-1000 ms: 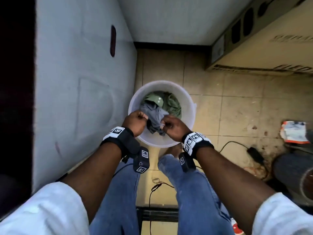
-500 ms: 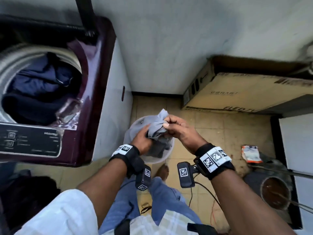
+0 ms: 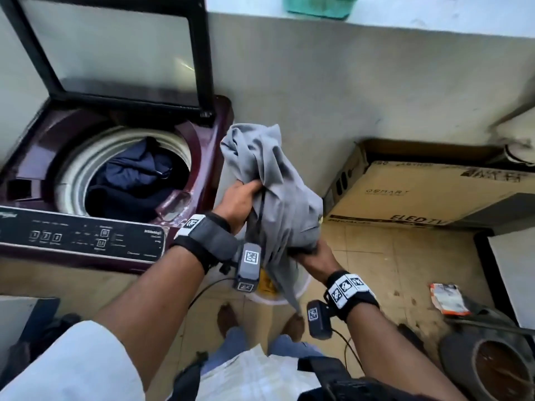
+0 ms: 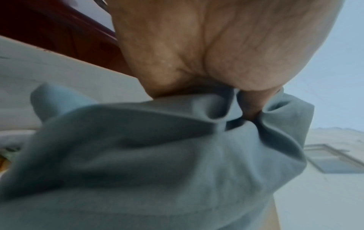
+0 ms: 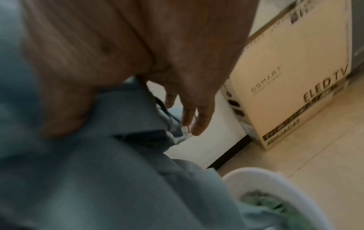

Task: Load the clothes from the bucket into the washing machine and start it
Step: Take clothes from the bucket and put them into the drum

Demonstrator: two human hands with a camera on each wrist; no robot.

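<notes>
A grey garment [image 3: 275, 180] hangs bunched in the air just right of the washing machine [image 3: 202, 134]. My left hand [image 3: 240, 198] grips its upper part, fingers buried in the folds [image 4: 157, 155]. My right hand [image 3: 314, 254] holds the lower part, with the cloth [image 5: 98, 171] running under the thumb. The machine's lid [image 3: 115, 47] stands open. Dark blue clothes [image 3: 136, 175] lie in the drum. The white bucket [image 3: 278, 300] sits on the floor below the garment, mostly hidden by it. Green clothes [image 5: 262, 203] remain inside the bucket.
The control panel [image 3: 81, 238] runs along the machine's near edge. A cardboard TV box [image 3: 419, 195] leans at the wall to the right. An orange-and-white packet [image 3: 445, 298], a dark round pot [image 3: 492, 363] and a black cable [image 3: 347, 345] lie on the tiled floor.
Both hands have lifted the grey garment out of the bucket and up beside the machine's open top. My view has risen from the bucket to the drum.
</notes>
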